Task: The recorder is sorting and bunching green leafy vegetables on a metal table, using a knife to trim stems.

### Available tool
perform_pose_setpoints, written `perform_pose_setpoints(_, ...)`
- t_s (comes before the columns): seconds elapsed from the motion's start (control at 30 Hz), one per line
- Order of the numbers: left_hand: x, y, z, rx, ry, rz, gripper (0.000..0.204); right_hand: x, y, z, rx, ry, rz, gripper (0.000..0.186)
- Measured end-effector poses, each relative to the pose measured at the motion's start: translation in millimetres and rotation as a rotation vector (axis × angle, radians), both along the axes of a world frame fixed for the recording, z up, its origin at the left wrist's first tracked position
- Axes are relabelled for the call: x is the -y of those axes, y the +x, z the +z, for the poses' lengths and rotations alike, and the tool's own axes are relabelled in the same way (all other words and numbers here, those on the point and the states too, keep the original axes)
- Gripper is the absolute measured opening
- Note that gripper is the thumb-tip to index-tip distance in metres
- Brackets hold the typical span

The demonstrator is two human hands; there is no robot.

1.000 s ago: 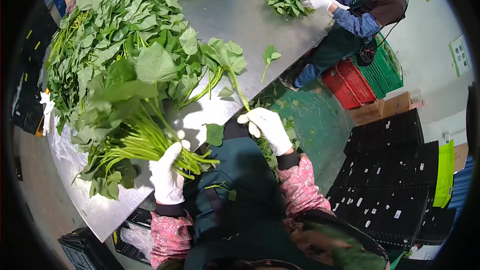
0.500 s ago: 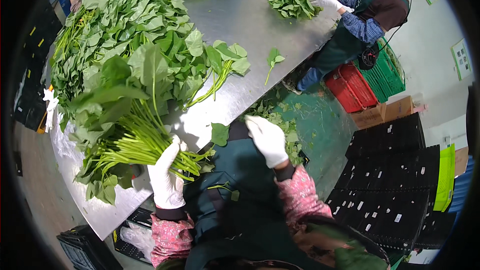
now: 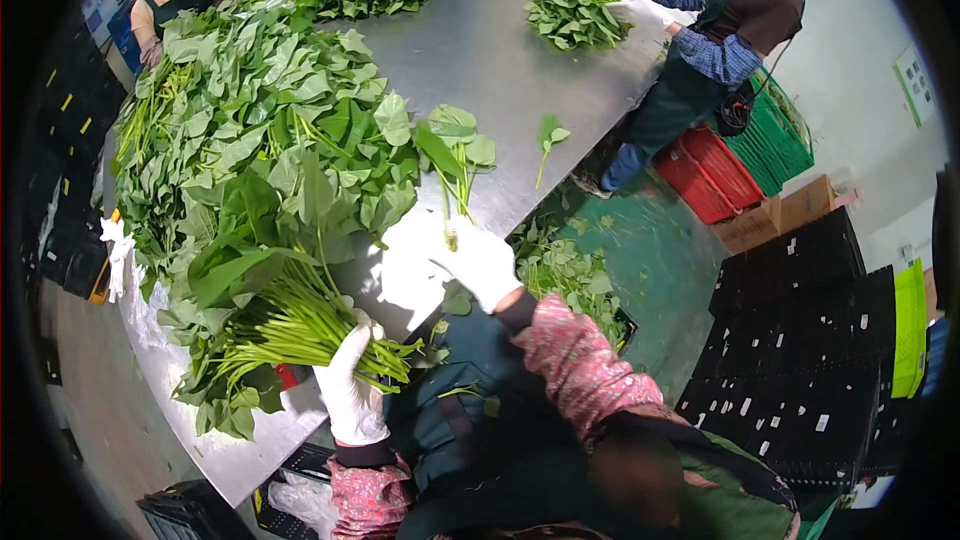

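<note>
My left hand (image 3: 351, 380), in a white glove, is closed round the stem ends of a thick bunch of leafy greens (image 3: 285, 315). They look like sweet potato leaves, with the foliage pointing away to the upper left. At the table's near edge, my gloved right hand (image 3: 482, 265) pinches the stems of a few loose sprigs (image 3: 458, 155), whose leaves lie on the metal. Its fingertips are partly hidden. Left of these sprigs a large heap of the same greens (image 3: 270, 100) covers the table. A single sprig (image 3: 547, 145) lies to the right.
The metal table (image 3: 470, 50) carries more bunches at its far side. Across it, a co-worker's gloved hands (image 3: 640, 8) hold a bunch; another person stands far left. Fallen leaves (image 3: 565, 275) lie below the edge. Red crates (image 3: 708, 175) and black crates (image 3: 800, 340) stand right.
My right hand has moved left to the table edge and taken hold of the loose sprigs' stems, swinging them toward me. My left hand still grips its bunch. The whole view has shifted slightly.
</note>
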State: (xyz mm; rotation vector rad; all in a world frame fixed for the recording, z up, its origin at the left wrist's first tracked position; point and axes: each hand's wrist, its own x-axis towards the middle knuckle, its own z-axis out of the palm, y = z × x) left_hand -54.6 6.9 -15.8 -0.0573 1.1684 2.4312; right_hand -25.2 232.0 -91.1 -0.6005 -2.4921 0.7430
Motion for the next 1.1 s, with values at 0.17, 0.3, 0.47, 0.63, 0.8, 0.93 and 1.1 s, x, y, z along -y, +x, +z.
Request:
perform_pose_setpoints(0.17, -17, 6, -1, 0.000, -0.086, 0.039, 0.043, -24, 65, 59, -0.280, -0.975, 0.076, 0.021)
perform_pose_setpoints(0.3, -37, 14, 3, -0.023, -0.150, 0.062, 0.040, -19, 95, 81, -0.352, -1.045, 0.106, 0.024)
perform_pose_setpoints(0.47, -61, 30, 14, -0.084, -0.215, -0.069, 0.035, 8, 98, 84, -0.263, -1.139, 0.122, 0.023)
perform_pose_setpoints(0.63, -82, 34, -4, -0.044, -0.177, -0.159, 0.034, 30, 103, 76, -0.249, -0.873, 0.229, 0.018)
perform_pose_setpoints(0.8, -85, 39, 2, -0.025, -0.183, -0.158, 0.035, 32, 106, 62, -0.138, -0.136, 0.114, 0.017)
perform_pose_setpoints(0.93, -86, 33, -2, -0.058, -0.214, -0.183, 0.035, 29, 106, 69, -0.146, -0.047, 0.276, 0.013)
perform_pose_setpoints(1.1, -76, 41, 0, -0.154, -0.316, -0.287, 0.035, 34, 111, 67, -0.141, -0.685, 0.098, 0.037)
